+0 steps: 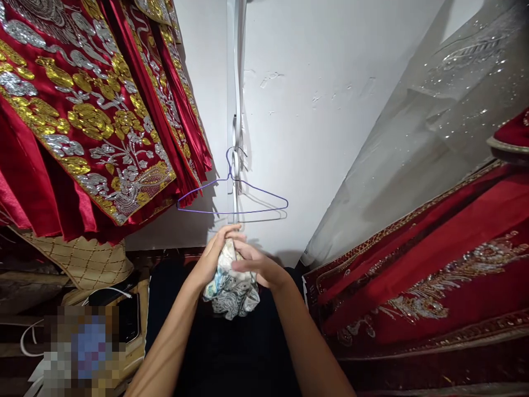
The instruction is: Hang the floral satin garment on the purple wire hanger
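Observation:
Between my two hands is a bunched patterned cloth [235, 292], white at the top and swirled in grey, black and some blue lower down. My left hand [212, 252] curves around its left and upper side, fingers pointing to the wall. From the right, my right hand [258, 264] presses against the cloth, its fingers laid across the upper part. A thin purple wire hanger [232, 212] hangs bare just beyond my hands, hooked on a pale vertical rail [236, 66].
Red garments with gold and silver embroidery [95, 121] hang at the left. On the right are a sheer sparkly white fabric [397, 138] and a red beaded garment [446, 264]. A wooden stand [142, 325] at lower left carries a dark phone-like object [131, 320] and a white cable [118, 289].

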### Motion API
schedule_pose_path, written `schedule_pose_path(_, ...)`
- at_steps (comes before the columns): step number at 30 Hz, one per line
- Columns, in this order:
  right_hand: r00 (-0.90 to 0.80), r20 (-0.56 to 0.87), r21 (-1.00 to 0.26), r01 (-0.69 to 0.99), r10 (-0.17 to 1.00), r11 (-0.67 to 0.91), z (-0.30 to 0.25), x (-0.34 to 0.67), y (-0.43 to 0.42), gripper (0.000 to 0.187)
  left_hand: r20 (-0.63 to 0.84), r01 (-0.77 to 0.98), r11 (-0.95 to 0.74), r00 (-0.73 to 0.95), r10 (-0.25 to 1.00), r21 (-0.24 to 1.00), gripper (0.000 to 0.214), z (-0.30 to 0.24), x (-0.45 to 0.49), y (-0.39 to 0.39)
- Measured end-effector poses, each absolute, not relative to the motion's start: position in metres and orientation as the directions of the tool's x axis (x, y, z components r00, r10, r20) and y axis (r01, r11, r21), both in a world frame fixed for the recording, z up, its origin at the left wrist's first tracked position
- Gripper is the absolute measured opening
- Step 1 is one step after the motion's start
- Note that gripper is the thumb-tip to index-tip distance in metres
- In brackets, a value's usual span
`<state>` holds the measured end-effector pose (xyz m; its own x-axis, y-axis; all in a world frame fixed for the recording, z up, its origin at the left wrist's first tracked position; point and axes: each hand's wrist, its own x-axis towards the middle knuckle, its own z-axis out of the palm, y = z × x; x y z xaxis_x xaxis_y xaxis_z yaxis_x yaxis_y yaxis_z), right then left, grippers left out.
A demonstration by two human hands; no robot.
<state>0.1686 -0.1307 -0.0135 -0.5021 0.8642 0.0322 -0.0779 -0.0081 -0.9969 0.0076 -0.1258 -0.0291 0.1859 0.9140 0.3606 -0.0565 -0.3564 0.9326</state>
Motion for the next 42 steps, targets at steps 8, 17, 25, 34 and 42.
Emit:
schedule_pose_path(8,-0.312,0.217,-0.945,0.169,0.925,0.279,0.029,0.214,-0.075,0.009,0.113,0.397,-0.270,0.377,0.919,0.877,0.042,-0.058,-0.056,-0.118)
schedule_pose_path(17,-0.145,0.366,-0.866,0.307,0.919,0.394,-0.039,0.178,-0.011,0.019,0.046,0.648,-0.226,0.283,0.958,0.727,0.037,-0.036,-0.119,-0.104)
schedule_pose_path(25,-0.129,0.387,-0.848,0.338,0.913,0.408,-0.041,0.207,-0.034,0.031,0.241,0.769,-0.301,0.195,0.951,0.564,0.017,-0.016,-0.140,-0.070)
schedule_pose_path(34,-0.347,0.318,-0.824,0.360,0.882,0.438,-0.018,0.218,-0.073,0.028,0.518,0.637,-0.545,0.256,0.816,0.545,0.036,0.022,-0.092,-0.057)
schedule_pose_path(42,0.171,0.510,-0.803,0.445,0.843,0.396,-0.007,0.296,-0.036,0.072,0.523,0.697,-0.570,0.320,0.790,0.435,0.026,0.037,-0.105,-0.052)
